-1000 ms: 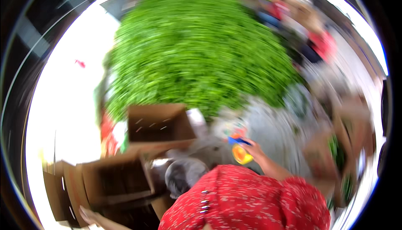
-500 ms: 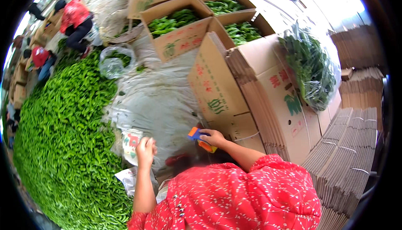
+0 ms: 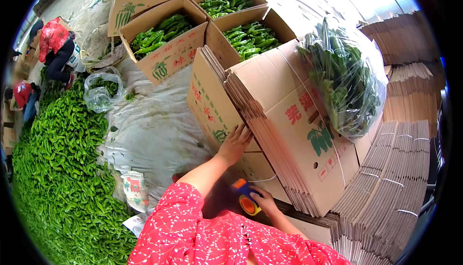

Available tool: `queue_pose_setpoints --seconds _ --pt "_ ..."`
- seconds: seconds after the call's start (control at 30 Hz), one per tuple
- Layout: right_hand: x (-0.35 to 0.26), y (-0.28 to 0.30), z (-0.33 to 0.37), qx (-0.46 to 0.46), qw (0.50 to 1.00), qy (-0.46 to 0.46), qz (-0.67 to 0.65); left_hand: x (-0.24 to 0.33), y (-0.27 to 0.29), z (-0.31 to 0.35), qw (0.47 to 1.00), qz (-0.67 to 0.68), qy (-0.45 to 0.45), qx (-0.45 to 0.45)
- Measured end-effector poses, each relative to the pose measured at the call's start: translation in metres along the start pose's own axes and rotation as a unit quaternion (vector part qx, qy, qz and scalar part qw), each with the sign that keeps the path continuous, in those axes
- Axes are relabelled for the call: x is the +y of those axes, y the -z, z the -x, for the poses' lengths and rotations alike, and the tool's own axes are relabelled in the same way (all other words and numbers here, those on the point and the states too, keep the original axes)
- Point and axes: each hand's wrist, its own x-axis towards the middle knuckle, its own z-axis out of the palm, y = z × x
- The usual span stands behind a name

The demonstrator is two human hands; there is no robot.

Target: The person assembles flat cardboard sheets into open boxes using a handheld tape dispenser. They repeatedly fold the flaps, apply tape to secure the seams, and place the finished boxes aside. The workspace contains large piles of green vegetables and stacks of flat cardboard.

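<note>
My left hand (image 3: 235,145) lies with spread fingers on the printed face of a folded cardboard box (image 3: 206,102), which leans on a bundle of flattened boxes (image 3: 283,87). Lower down, my right hand (image 3: 264,201) is closed around a tape dispenser (image 3: 247,202). The dispenser has a blue body, an orange front end and a yellow-orange roll. It is held beside the bundle's lower edge, near a white strap. Part of my right hand's grip is hidden behind the dispenser.
Green peppers form a large heap (image 3: 67,168) at left. Beyond the sheet-covered floor (image 3: 149,115) stand open boxes of peppers (image 3: 166,48). A clear bag of greens (image 3: 343,81) rests on the bundle. Strapped cardboard stacks (image 3: 386,183) line the right. Two people bend over at far left.
My left hand has moved right, from above the floor onto the cardboard. My right hand has moved lower with the tape dispenser. The view has shifted toward the right.
</note>
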Motion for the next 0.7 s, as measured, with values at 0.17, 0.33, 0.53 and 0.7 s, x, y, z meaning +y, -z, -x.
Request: queue_pose_setpoints --seconds 0.17,0.33,0.53,0.7 --pt "-0.056 0.023 0.048 -0.005 0.991 -0.047 -0.127 -0.015 0.014 0.021 0.999 -0.012 -0.028 -0.044" --pt "-0.094 0.03 0.053 0.119 0.986 0.077 -0.085 -0.018 0.031 0.057 0.989 -0.015 -0.05 -0.136" --pt "-0.124 -0.045 -0.022 0.212 0.871 0.232 0.377 0.019 0.025 0.144 0.927 -0.04 0.07 -0.367" --pt "-0.114 -0.136 -0.07 0.018 0.84 0.236 0.488 0.024 -0.045 0.222 0.926 0.233 0.256 -0.149"
